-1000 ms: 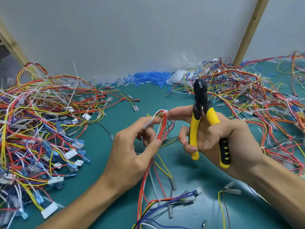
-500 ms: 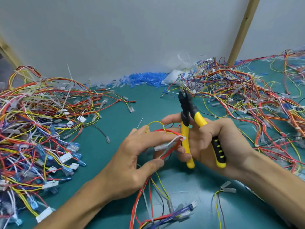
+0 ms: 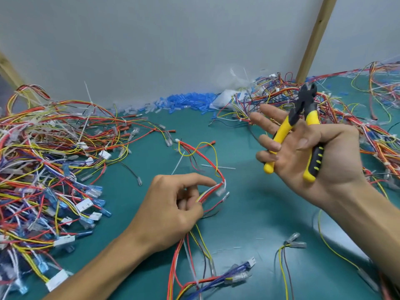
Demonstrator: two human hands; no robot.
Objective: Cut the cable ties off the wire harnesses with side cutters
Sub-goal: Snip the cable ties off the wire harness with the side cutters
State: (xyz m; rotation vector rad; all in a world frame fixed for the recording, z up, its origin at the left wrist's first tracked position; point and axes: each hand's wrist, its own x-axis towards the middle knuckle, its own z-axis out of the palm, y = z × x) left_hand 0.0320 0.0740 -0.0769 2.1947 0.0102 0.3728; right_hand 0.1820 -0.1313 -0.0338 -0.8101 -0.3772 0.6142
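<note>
My left hand (image 3: 173, 204) rests low on the green mat and pinches a red, yellow and white wire harness (image 3: 207, 169) between thumb and curled fingers. A white cable tie (image 3: 224, 184) wraps the harness just past my index fingertip. The harness loops up over the mat and trails down toward blue connectors (image 3: 238, 276). My right hand (image 3: 320, 156) is raised to the right, palm toward me, holding yellow-handled side cutters (image 3: 296, 131) with the black jaws up and slightly apart. Its index and middle fingers stick out straight. Loose cut ties (image 3: 179, 164) lie on the mat.
A big tangle of harnesses with blue and white connectors (image 3: 49, 169) fills the left side. Another tangle (image 3: 357, 118) covers the right back. Blue sleeves (image 3: 184, 102) lie along the grey wall. A small yellow-wire harness (image 3: 292, 245) sits at the front right. A wooden post (image 3: 313, 37) stands behind.
My hands have parted: the right one lifted the cutters up and to the right, away from the harness. The left one lowered the harness onto the mat.
</note>
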